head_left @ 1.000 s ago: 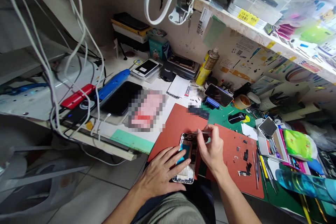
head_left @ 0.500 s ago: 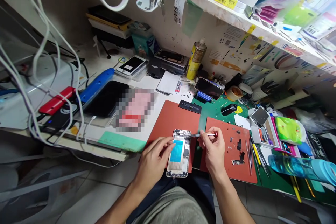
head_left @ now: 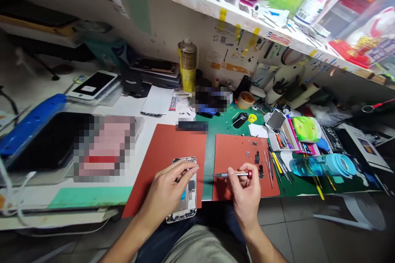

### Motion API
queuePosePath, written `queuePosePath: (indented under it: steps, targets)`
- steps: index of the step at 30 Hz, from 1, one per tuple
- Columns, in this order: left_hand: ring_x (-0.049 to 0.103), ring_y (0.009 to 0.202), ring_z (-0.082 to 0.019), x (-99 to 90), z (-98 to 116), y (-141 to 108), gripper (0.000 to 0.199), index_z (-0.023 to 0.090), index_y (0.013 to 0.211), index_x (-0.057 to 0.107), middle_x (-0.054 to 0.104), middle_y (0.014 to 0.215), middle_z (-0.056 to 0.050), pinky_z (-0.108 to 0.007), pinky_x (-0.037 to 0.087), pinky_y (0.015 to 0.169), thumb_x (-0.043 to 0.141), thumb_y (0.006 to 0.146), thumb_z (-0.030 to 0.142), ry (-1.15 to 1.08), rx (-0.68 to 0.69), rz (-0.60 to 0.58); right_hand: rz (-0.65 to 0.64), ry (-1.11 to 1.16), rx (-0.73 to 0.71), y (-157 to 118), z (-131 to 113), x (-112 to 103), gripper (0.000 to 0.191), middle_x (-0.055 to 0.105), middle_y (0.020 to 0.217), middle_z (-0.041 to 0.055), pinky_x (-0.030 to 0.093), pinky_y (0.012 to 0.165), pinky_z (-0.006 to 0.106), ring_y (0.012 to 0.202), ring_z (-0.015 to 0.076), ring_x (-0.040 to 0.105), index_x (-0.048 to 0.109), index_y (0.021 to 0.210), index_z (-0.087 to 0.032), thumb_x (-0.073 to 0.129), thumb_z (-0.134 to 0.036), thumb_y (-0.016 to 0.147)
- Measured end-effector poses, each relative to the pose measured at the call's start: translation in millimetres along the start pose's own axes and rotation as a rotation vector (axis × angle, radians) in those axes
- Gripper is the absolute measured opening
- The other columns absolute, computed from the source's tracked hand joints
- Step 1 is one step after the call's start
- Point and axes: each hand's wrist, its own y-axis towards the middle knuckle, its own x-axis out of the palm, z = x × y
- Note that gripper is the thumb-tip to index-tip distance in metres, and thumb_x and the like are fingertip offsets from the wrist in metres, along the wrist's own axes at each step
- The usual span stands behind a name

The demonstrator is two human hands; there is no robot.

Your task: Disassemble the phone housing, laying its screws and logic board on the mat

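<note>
An opened phone housing (head_left: 190, 203) lies on the left red-brown mat (head_left: 145, 181), near the table's front edge. Over it hovers my left hand (head_left: 165, 189), its thumb and fingertips pinched together above the upper part; whatever they hold, if anything, is too small to tell. The hand hides much of the housing and most of its blue patch. My right hand (head_left: 247, 193) is closed around a small screwdriver (head_left: 228, 174) with a red end. Its tip points left, apart from the phone. Small dark parts (head_left: 257, 157) lie on the right red-brown mat (head_left: 225, 148).
Tweezers and slim tools (head_left: 279, 166) lie right of the mats, beside a blue water bottle (head_left: 321, 165). A spray can (head_left: 187, 65) stands at the back under the shelf (head_left: 203, 6). A white phone (head_left: 94, 84) and a black tablet-like device (head_left: 52, 139) are on the left.
My view has turned right. The screwdriver has come away from the phone's upper part to its right. My left hand has moved from the phone's left edge across it, fingertips pinched.
</note>
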Motion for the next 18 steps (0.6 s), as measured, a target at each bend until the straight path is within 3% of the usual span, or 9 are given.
queuePosePath:
  steps: [3,7,10,13,18]
  targets:
    - [0.074,0.084,-0.017,17.2,-1.8,34.1,0.026,0.024,0.105,0.078,0.078,0.098,-0.002,-0.026,0.058,0.076,0.056,0.109,0.036,0.113,0.084,-0.124,0.113,-0.035,-0.028,-16.7,6.4,-19.3,0.047,0.061,0.064,-0.0087,0.055,0.050,0.021,0.052,0.0128,0.066,0.051,0.095,-0.026,0.088,-0.053,0.085]
    - [0.074,0.094,-0.021,61.3,-3.6,86.2,0.029,0.023,0.111,0.081,0.078,0.105,-0.006,-0.033,0.056,0.086,0.052,0.109,0.028,0.213,0.150,-0.252,0.186,-0.025,-0.030,-34.1,15.1,-34.8,0.048,0.062,0.064,-0.0077,0.055,0.048,0.022,0.051,0.0136,0.066,0.053,0.096,-0.026,0.089,-0.054,0.084]
    - [0.072,0.088,-0.022,93.0,-4.0,116.3,0.030,0.024,0.107,0.082,0.075,0.104,-0.008,-0.033,0.053,0.078,0.053,0.107,0.027,0.314,0.174,-0.335,0.226,-0.008,-0.032,-39.0,17.3,-41.2,0.050,0.064,0.068,-0.0063,0.055,0.049,0.024,0.052,0.0138,0.065,0.054,0.098,-0.026,0.090,-0.056,0.082]
    - [0.069,0.081,-0.022,111.7,-4.3,133.3,0.032,0.024,0.106,0.083,0.073,0.103,-0.009,-0.032,0.047,0.069,0.051,0.108,0.026,0.414,0.180,-0.390,0.240,0.003,-0.030,-39.1,17.7,-47.5,0.049,0.062,0.066,-0.0071,0.054,0.048,0.023,0.050,0.0138,0.065,0.054,0.097,-0.026,0.090,-0.056,0.083]
    - [0.067,0.081,-0.023,121.0,-6.5,138.3,0.036,0.027,0.115,0.082,0.072,0.108,-0.008,-0.033,0.042,0.068,0.046,0.110,0.028,0.520,0.170,-0.428,0.242,0.035,0.014,-36.9,18.9,-56.9,0.047,0.065,0.067,-0.0059,0.054,0.046,0.022,0.049,0.0148,0.068,0.054,0.099,-0.026,0.090,-0.053,0.084]
